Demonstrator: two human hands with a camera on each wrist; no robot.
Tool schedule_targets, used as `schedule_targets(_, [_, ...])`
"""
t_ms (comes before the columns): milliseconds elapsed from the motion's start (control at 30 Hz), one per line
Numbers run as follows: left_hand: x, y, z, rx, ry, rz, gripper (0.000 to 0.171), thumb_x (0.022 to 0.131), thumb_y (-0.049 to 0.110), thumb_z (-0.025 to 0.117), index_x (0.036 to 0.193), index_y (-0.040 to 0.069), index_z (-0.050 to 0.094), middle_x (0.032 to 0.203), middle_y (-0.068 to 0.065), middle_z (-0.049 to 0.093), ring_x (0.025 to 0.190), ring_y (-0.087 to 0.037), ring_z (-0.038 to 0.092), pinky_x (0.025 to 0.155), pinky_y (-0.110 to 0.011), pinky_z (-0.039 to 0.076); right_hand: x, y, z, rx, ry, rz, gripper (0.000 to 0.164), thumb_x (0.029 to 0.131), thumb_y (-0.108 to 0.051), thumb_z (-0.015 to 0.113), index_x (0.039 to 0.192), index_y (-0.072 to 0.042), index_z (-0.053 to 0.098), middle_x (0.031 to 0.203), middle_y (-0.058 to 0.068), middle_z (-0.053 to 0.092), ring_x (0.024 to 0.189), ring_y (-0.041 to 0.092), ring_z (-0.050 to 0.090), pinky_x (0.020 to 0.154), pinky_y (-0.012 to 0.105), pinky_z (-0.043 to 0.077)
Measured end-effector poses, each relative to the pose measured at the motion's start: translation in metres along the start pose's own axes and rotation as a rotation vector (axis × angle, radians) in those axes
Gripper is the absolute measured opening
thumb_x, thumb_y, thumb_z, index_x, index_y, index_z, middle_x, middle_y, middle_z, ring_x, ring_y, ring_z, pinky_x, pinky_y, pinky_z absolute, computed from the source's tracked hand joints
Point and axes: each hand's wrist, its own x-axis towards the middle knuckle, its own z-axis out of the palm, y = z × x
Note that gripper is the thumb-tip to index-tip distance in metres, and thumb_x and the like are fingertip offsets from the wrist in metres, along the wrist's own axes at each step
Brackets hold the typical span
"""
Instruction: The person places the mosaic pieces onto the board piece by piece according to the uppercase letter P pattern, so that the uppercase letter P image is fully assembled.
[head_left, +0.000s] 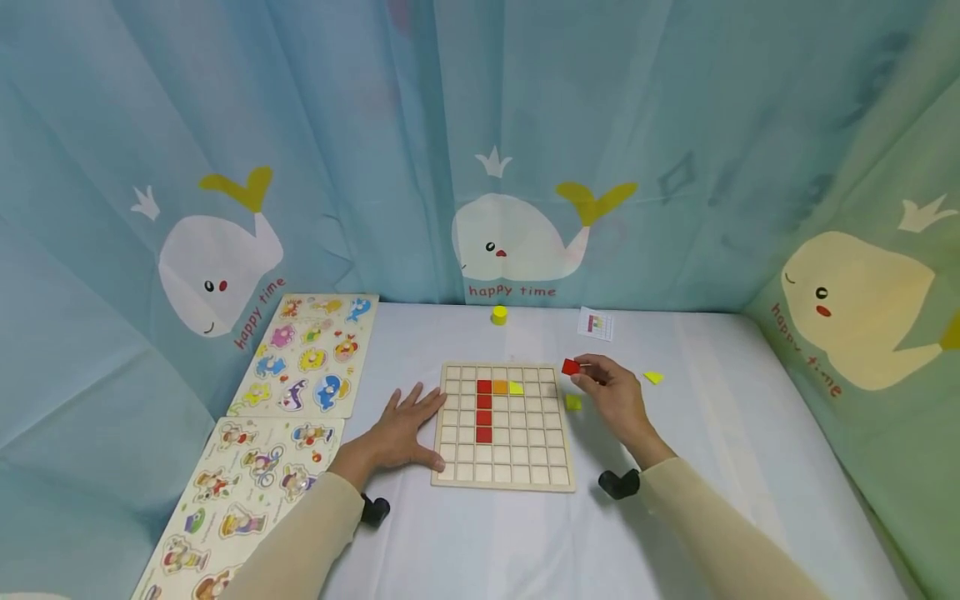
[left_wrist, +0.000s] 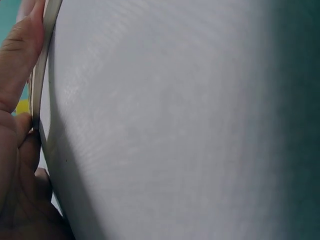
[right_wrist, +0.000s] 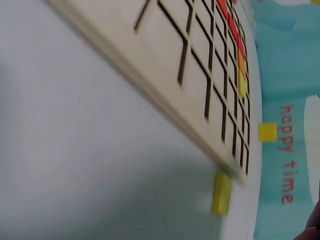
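Note:
A wooden grid board lies in front of me. Red square blocks run down one of its columns, with an orange block and a yellow piece beside the top one. My left hand has its fingers spread, touching the board's left edge; the left wrist view shows the thumb and fingers along that edge. Between thumb and fingertips my right hand pinches a red block just off the board's upper right corner. Only a bit of that hand shows in the right wrist view.
By the board's right edge lies a yellow-green block; a yellow piece is farther right. Behind the board are a yellow cylinder and a pattern card. Two picture puzzles line the left side. A whale-print curtain surrounds the table.

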Motion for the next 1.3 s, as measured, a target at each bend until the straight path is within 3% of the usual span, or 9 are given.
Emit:
schedule_targets(300, [0.001, 0.000, 0.000, -0.006, 0.015, -0.001, 0.123, 0.069, 0.055, 0.094, 0.168, 0.019, 0.031, 0.176, 0.001, 0.024, 0.166, -0.028, 0.003, 0.135, -0.053, -0.007, -0.020, -0.016, 0.028, 0.075, -0.078, 0.028, 0.028, 0.098, -0.011, 0.075, 0.126, -0.007, 0.073, 0.102, 0.012, 0.072, 0.089, 0.019, 0.062, 0.067, 0.015, 0.054])
schedule_targets(900, [0.002, 0.002, -0.001, -0.029, 0.003, -0.026, 0.121, 0.070, 0.052, 0.095, 0.168, 0.021, 0.030, 0.176, 0.004, 0.023, 0.166, -0.026, 0.001, 0.135, -0.052, -0.009, -0.061, -0.029, 0.079, 0.082, -0.282, 0.006, 0.023, 0.091, -0.003, 0.079, 0.113, -0.011, 0.078, 0.090, 0.000, 0.072, 0.078, 0.012, 0.059, 0.061, 0.018, 0.048])
schedule_targets(1133, [0.002, 0.002, -0.002, -0.033, -0.001, -0.025, 0.121, 0.070, 0.053, 0.095, 0.168, 0.021, 0.030, 0.176, 0.003, 0.023, 0.166, -0.026, 0.001, 0.135, -0.051, -0.010, -0.069, -0.025, 0.093, 0.032, -0.344, -0.043, 0.021, 0.092, -0.004, 0.079, 0.111, -0.013, 0.078, 0.090, -0.003, 0.069, 0.082, 0.012, 0.059, 0.070, 0.020, 0.051])
schedule_targets(1300, [0.002, 0.001, -0.001, -0.025, -0.001, -0.021, 0.121, 0.071, 0.054, 0.094, 0.168, 0.021, 0.030, 0.176, 0.003, 0.023, 0.166, -0.026, 0.002, 0.135, -0.051, -0.009, -0.073, -0.026, 0.097, -0.041, -0.340, -0.076, 0.020, 0.089, -0.009, 0.083, 0.108, -0.015, 0.079, 0.085, -0.007, 0.066, 0.080, 0.010, 0.054, 0.068, 0.020, 0.048])
